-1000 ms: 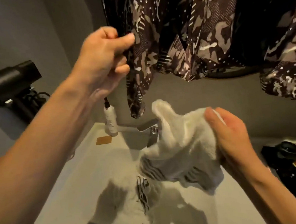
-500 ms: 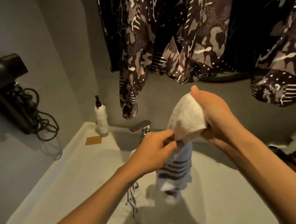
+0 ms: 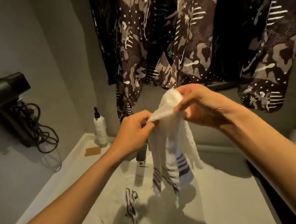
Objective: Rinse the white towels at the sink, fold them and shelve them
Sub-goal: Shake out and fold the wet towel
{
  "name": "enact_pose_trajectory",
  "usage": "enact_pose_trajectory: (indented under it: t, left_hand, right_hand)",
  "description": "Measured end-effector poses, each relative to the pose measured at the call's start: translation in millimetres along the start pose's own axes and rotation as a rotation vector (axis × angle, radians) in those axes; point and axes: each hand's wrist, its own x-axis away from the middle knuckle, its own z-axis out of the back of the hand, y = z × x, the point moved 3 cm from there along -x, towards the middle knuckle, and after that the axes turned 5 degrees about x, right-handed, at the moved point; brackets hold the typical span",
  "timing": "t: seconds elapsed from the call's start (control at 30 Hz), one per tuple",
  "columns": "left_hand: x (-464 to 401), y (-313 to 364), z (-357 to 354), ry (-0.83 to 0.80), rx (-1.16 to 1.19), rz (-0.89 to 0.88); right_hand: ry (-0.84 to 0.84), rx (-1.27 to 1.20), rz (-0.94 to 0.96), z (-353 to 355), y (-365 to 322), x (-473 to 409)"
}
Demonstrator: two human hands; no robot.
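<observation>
Above the sink (image 3: pixel 224 203), both hands hold one white towel (image 3: pixel 172 145) up by its top edge. The left hand (image 3: pixel 136 129) pinches a corner of the towel between thumb and curled fingers, just left of the faucet (image 3: pixel 142 154) line, and the right hand (image 3: pixel 199 105) grips the bunched upper fold, higher and further from the sink than the left. The towel's top runs slanted between the two hands; the rest hangs down in loose, narrow folds straight over the basin, its lower end marked with dark stripes and dangling clear of the sink floor. A second towel (image 3: pixel 130 203), also striped, lies crumpled in the sink, below and left of the hanging one, though the white cloth blends into the pale basin and its outline is hard to follow.

At the sink's back left corner stands a white pump bottle (image 3: pixel 100 131) with a black top; there is small print on its label, but it is too fine to read. Beside the bottle, on the sink's left rim, lies a small flat orange-brown square (image 3: pixel 92 151). A clear tumbler (image 3: pixel 53 160) sits at the wall left of the sink, and above it a black hair dryer (image 3: pixel 2 93) is mounted with its cord (image 3: pixel 40 129) coiled beneath. Behind the sink, dark patterned garments (image 3: pixel 172 37) with camouflage shapes, dots and stripes hang down, their hems just above the hands.
</observation>
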Motion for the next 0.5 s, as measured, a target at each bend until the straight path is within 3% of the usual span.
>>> enact_pose_trajectory:
  t: [0.13,0.23,0.3,0.33,0.43,0.5]
  left_hand:
    - [-4.7,33.4,10.8,0.027,-0.064,-0.193]
    - [-21.4,64.8,15.2,0.138,-0.067,-0.308]
    - [-38.4,85.5,26.8,0.174,-0.045,-0.391]
    - [-45.1,98.3,31.5,0.117,-0.035,-0.455]
    - [-58.9,137.2,34.1,-0.096,-0.034,-0.624]
    - [-67.5,154.6,31.9,-0.161,-0.056,-0.679]
  right_hand:
    - [0.061,0.456,-0.001,21.8,-12.4,15.0]
    - [0.110,1.043,0.030,29.0,-34.4,27.9]
    - [0.126,1.263,0.009,35.8,-47.1,39.9]
    - [0.115,1.213,0.012,37.0,-51.5,45.0]
    - [-0.007,0.702,0.183,19.8,-46.3,50.1]
    - [-0.110,0.259,0.104,-0.2,-17.3,40.1]
